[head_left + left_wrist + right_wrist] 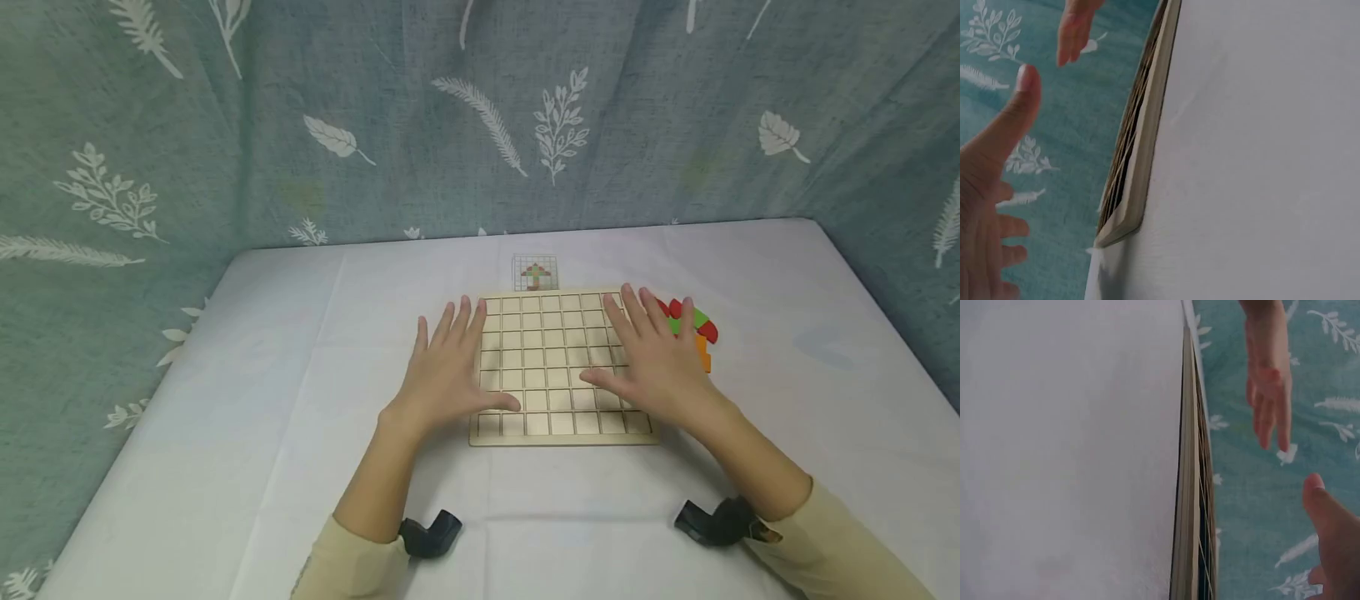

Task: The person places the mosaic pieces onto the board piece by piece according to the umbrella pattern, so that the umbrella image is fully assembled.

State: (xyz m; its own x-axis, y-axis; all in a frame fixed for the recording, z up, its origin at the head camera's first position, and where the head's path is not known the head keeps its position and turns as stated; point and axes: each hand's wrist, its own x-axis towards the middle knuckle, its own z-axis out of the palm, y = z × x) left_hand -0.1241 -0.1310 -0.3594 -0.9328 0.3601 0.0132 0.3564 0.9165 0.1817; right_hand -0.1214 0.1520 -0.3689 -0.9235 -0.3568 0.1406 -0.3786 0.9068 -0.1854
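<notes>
A pale wooden board (547,379) with a square grid of grooves lies flat on the white cloth. Over its left edge I hold my left hand (444,375), fingers straight and spread, thumb reaching inward. My right hand (656,362) hovers above the board's right side, likewise spread, with nothing in it. In the left wrist view the left hand (991,169) appears raised off the board (1141,150). Red, green and orange pieces (703,321) lie beside the board's right edge, partly hidden by the right hand. Behind the board sits a small pattern card (536,272) with a gridded picture.
The table (315,467) is covered by a white cloth. A blue-green curtain (390,167) with white leaf prints hangs behind and at the sides. Black wrist cameras (431,535) are strapped near both sleeves.
</notes>
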